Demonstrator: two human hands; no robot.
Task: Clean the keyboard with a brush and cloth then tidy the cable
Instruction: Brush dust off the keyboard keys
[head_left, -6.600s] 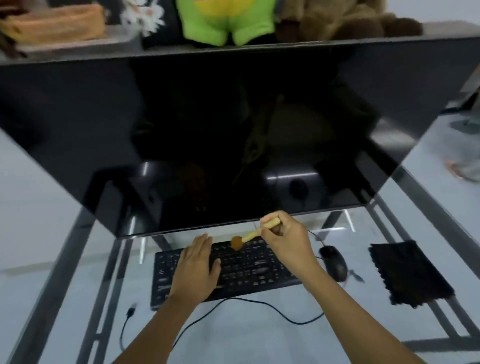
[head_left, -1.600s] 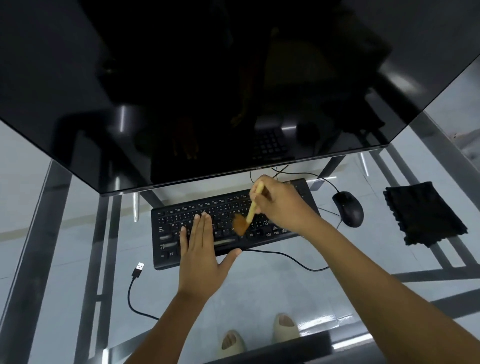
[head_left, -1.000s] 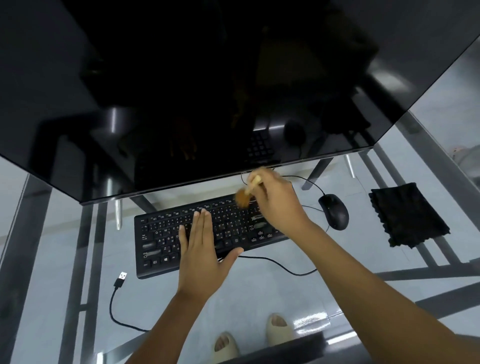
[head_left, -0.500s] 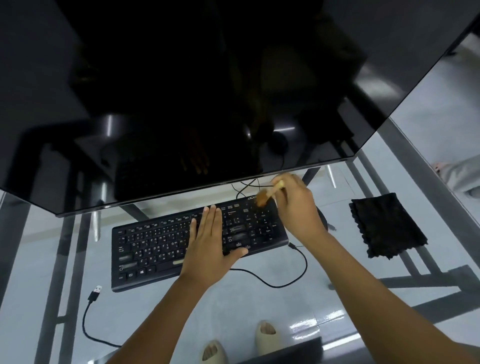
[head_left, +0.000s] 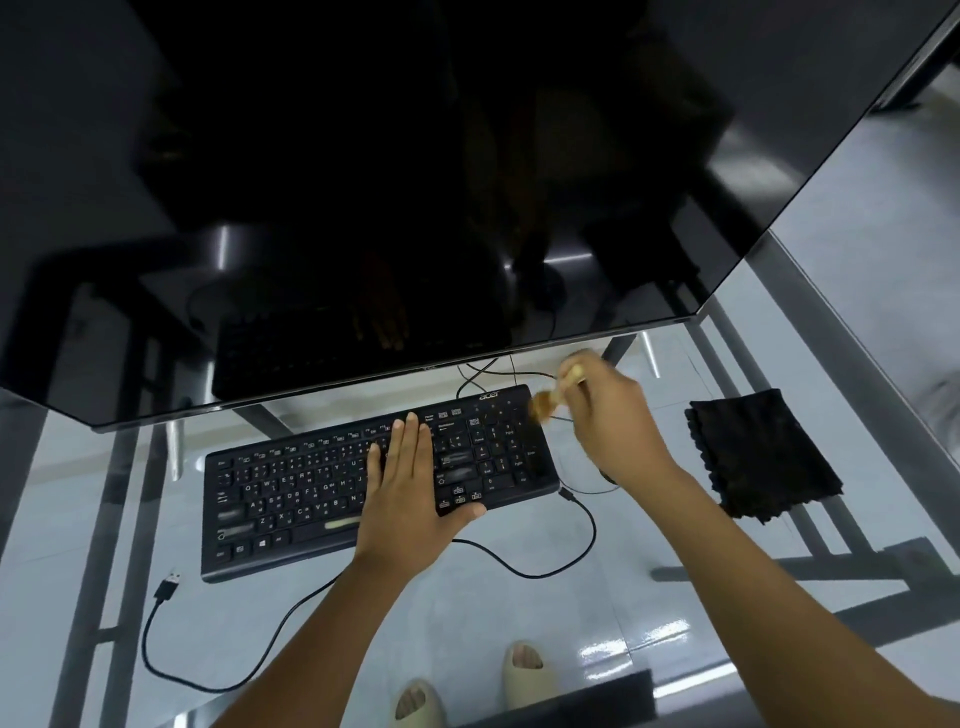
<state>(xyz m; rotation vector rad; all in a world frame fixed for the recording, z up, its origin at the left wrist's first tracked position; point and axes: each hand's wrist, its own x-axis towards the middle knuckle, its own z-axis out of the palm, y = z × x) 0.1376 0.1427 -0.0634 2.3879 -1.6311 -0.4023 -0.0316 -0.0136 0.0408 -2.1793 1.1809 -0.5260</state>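
A black keyboard (head_left: 311, 493) lies on the glass desk below the monitor. My left hand (head_left: 410, 488) rests flat on its right half, fingers straight. My right hand (head_left: 608, 421) grips a small brush (head_left: 545, 402) with a pale handle and brown bristles; the bristles are over the keyboard's top right corner. The keyboard's black cable (head_left: 519, 566) loops across the glass to a loose USB plug (head_left: 167, 586) at the front left. A folded black cloth (head_left: 758, 457) lies on the desk to the right of my right hand.
A large dark monitor (head_left: 415, 182) overhangs the back of the desk, close above the keyboard. The glass desk (head_left: 597, 545) has metal frame bars beneath. More cables run behind the keyboard. Through the glass I see feet in pale sandals (head_left: 524, 670).
My right hand has swept the brush from the middle keys to the keyboard's top right corner. My left hand stays flat on the keyboard. The mouse is now hidden behind my right hand.
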